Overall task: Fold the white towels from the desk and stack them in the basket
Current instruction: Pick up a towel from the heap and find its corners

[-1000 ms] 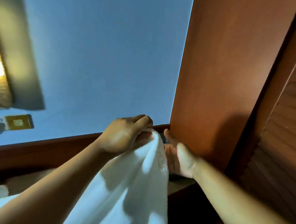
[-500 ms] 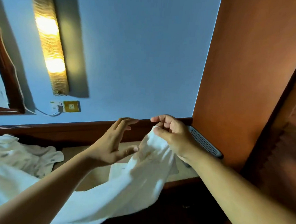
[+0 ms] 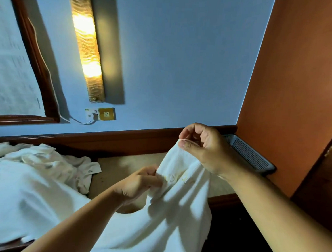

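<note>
A white towel (image 3: pixel 169 216) hangs from both of my hands above the desk (image 3: pixel 120 167). My right hand (image 3: pixel 204 148) pinches its top corner between thumb and fingers, raised near the back of the desk. Lower and to the left, my left hand (image 3: pixel 138 183) grips the towel's edge with curled fingers. The rest of the towel drapes down toward me and to the left. A heap of more white towels (image 3: pixel 47 163) lies crumpled on the left of the desk. No basket is in view.
A grey perforated device (image 3: pixel 250 155) leans in the desk's back right corner against the orange wooden panel (image 3: pixel 294 92). A lit wall lamp (image 3: pixel 87 47), a socket with a cable (image 3: pixel 99 114) and a framed mirror (image 3: pixel 22 64) are on the blue wall.
The view dropped and swung left, showing the desk and towel heap. My right hand took the towel's corner; my left hand let it go, moved down and gripped the edge.
</note>
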Available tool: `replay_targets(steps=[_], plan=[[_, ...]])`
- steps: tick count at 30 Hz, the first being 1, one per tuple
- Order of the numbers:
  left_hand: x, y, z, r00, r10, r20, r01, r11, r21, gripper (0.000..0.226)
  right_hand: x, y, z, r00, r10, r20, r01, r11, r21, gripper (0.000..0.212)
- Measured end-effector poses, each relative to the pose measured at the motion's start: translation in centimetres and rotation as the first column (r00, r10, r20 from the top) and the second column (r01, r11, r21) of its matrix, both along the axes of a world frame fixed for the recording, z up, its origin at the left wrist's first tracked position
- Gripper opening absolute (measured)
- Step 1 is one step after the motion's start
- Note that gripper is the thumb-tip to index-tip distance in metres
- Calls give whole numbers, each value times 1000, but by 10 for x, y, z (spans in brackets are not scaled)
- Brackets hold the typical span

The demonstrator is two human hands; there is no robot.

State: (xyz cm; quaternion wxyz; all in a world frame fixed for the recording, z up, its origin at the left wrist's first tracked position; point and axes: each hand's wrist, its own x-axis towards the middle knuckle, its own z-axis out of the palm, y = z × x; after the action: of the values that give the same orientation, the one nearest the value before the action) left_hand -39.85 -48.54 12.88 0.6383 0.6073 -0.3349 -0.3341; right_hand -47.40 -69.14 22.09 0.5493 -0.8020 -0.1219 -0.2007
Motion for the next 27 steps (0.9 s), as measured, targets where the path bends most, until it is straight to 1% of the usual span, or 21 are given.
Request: replay_targets(steps=[1,3,5,7,9,11,13,16,17,18,19,20,21,22,24,26,27], plan=[[-2,8,5,996,5,84,-10,999,53,43,1,6,-4,1000,-12,-6,12,1000,-2,8],[4,27,4,982,38,187,-50,997,59,43,2,16,-14,999,-27,-26,26,999,-20,9],[10,41,9,974,-1,224,-5,1000,26,43,1,27,-25,998,-48,-47,46,998,-49,10],[11,49,15,968,-68,241,67,998,11,48,-2,38,-33,996,-72,-56,68,995,-76,9],[13,56,14,957,-151,248,147,989,34,51,-6,48,-37,993,-110,-53,104,990,-99,9],[15,61,11,952,-221,211,209,975,74,45,-10,55,-39,991,-124,-56,115,984,-134,10],[21,67,7,957,-259,131,249,964,92,38,-15,61,-38,989,-129,-70,115,977,-180,12],[23,75,0,949,-314,-38,316,946,73,43,-20,66,-35,990,-125,-59,111,973,-204,12],[22,77,-2,940,-335,-57,340,936,91,44,-22,66,-34,991,-124,-48,112,973,-204,12],[23,79,-6,940,-341,-24,341,928,152,44,-24,66,-32,992,-119,-43,108,974,-198,11],[27,80,-11,943,-326,73,300,921,248,44,-27,65,-31,993,-114,-35,105,976,-192,10],[32,81,-16,934,-283,219,191,912,363,47,-29,62,-30,993,-115,-30,107,976,-190,10],[37,81,-20,905,-228,360,48,894,444,51,-32,57,-29,992,-123,-21,116,974,-197,12],[45,83,-25,872,-170,459,-85,871,484,53,-35,50,-29,991,-135,-7,131,971,-201,12],[58,87,-34,820,-50,571,-303,808,505,49,-41,30,-27,981,-189,39,193,960,-205,11],[67,90,-39,714,29,700,-500,720,481,31,-51,5,-25,958,-273,88,284,944,-169,10],[68,90,-38,664,70,745,-569,693,442,22,-58,-9,-24,945,-310,99,322,937,-138,11]])
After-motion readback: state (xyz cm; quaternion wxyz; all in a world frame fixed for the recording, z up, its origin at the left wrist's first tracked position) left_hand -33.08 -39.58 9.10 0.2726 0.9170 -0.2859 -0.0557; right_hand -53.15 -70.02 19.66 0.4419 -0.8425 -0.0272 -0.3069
